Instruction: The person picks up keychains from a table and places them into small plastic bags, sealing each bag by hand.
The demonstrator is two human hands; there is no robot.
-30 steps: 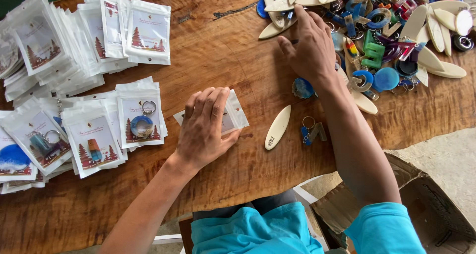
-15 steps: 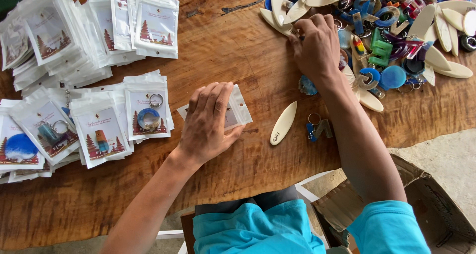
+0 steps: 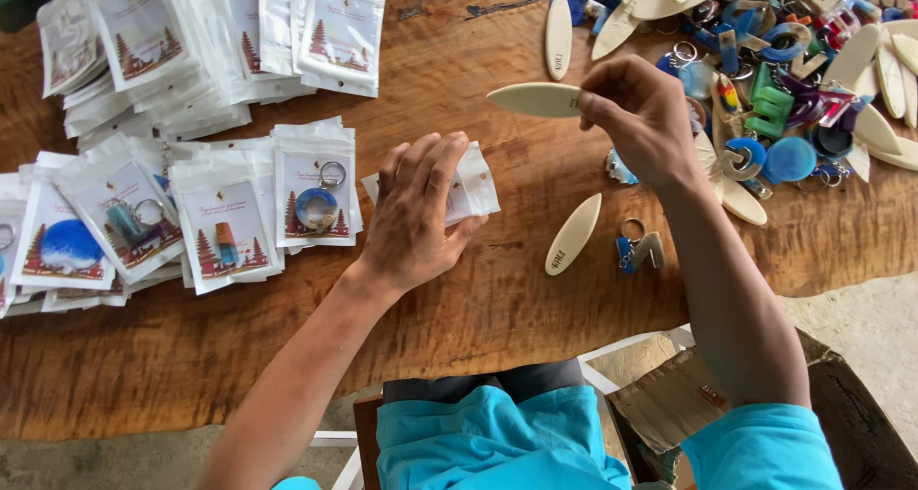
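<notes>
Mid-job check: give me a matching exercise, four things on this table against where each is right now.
Things:
1. cream surfboard piece
2. small clear pouch
3. letter keychain
4. packed pouches

Places:
A. stacked on the table's left
B. flat under the left hand
C. pinched in the right hand, off the table
D. lying loose below the right wrist

Pairs: 1-C, 2-B, 3-D, 4-A

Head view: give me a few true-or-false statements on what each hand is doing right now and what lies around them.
1. The right hand holds a cream surfboard-shaped piece above the wooden table. True.
2. The left hand is lifted clear of everything. False: it rests on a small clear packet.
3. Another cream piece lies flat between the hands. True.
4. Packed keychain packets lie right of the right hand. False: they lie left of the left hand.
</notes>
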